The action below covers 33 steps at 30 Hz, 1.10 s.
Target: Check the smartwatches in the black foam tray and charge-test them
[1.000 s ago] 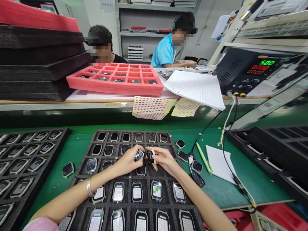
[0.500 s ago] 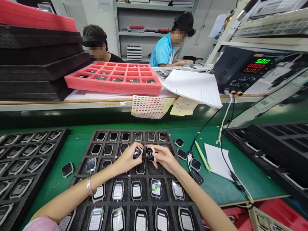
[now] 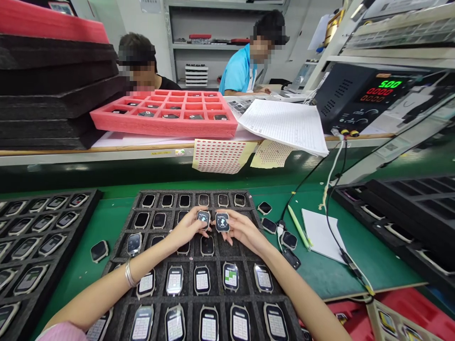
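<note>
My left hand (image 3: 186,234) pinches a small square smartwatch body (image 3: 203,219) by its edges, its screen facing up and lit. My right hand (image 3: 245,232) holds a second watch body (image 3: 222,221) the same way, a short gap from the first. Both hands hover over a dark grey foam tray (image 3: 161,193) with rows of watch bodies in its pockets. The upper rows show dark screens, and the lower rows show pale display patterns under clear film. The hands hide a few middle pockets.
A loose watch body (image 3: 99,251) lies left of the tray, and several more (image 3: 269,225) lie on the green mat (image 3: 330,279) to its right. Other foam trays flank it. Beyond stand a red foam tray (image 3: 163,113), paper sheets (image 3: 284,125), a power supply (image 3: 355,94) and cables (image 3: 332,213).
Both watches have turned face up and their screens now show lit displays. Both hands have risen slightly up the picture, and the whole view has shifted slightly.
</note>
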Tool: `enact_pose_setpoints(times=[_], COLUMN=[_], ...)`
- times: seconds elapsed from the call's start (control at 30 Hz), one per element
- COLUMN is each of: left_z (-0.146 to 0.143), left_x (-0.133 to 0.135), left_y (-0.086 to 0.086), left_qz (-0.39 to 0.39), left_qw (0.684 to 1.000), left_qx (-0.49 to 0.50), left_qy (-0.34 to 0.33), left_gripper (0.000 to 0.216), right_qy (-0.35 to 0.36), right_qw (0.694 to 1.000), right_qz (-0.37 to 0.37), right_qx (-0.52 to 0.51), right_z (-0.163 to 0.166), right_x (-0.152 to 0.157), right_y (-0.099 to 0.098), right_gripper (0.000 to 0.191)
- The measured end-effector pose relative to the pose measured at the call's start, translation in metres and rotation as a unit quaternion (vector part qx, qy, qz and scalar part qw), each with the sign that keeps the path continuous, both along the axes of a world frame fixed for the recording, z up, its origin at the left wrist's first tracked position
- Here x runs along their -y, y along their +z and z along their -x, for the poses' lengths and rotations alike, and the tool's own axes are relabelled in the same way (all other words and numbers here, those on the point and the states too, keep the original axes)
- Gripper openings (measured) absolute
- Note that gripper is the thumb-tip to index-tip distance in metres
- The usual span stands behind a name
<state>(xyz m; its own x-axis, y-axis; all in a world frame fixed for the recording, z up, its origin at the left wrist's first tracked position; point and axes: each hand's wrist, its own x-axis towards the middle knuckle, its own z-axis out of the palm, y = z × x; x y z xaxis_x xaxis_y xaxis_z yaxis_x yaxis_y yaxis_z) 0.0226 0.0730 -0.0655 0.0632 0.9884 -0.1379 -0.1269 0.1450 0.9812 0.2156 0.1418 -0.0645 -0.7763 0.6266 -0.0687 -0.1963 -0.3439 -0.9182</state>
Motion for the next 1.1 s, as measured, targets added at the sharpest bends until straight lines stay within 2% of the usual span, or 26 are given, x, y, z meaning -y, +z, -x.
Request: enact_pose_setpoints(times=[0.23, 0.5, 0.77, 0.93, 1.1], left_z=[0.002, 0.000, 0.000, 0.000, 0.000], left_x=[-0.001, -0.001, -0.001, -0.002, 0.000], left_y=[0.004, 0.001, -0.004, -0.014, -0.014], left_qz=[0.028, 0.011, -0.012, -0.062, -0.099], left_qw=[0.996, 0.996, 0.999, 0.997, 0.988], left_qx=[0.084, 0.084, 0.038, -0.037, -0.116], left_qy=[0.005, 0.003, -0.012, 0.007, 0.021], left_gripper=[0.040, 0.037, 0.037, 0.039, 0.031], right_qy=[-0.042, -0.050, -0.063, -0.034, -0.011], right_qw=[0.998, 0.993, 0.990, 0.995, 0.999], right_qz=[-0.036, -0.095, -0.116, -0.092, -0.050], right_qx=[0.016, 0.046, 0.051, 0.024, -0.002], right_z=[-0.005, -0.007, -0.006, -0.003, 0.001], right_x=[-0.002, -0.002, 0.000, 0.002, 0.002], right_y=[0.002, 0.001, 0.001, 0.004, -0.001], right_gripper=[0.052, 0.048, 0.049, 0.055, 0.039])
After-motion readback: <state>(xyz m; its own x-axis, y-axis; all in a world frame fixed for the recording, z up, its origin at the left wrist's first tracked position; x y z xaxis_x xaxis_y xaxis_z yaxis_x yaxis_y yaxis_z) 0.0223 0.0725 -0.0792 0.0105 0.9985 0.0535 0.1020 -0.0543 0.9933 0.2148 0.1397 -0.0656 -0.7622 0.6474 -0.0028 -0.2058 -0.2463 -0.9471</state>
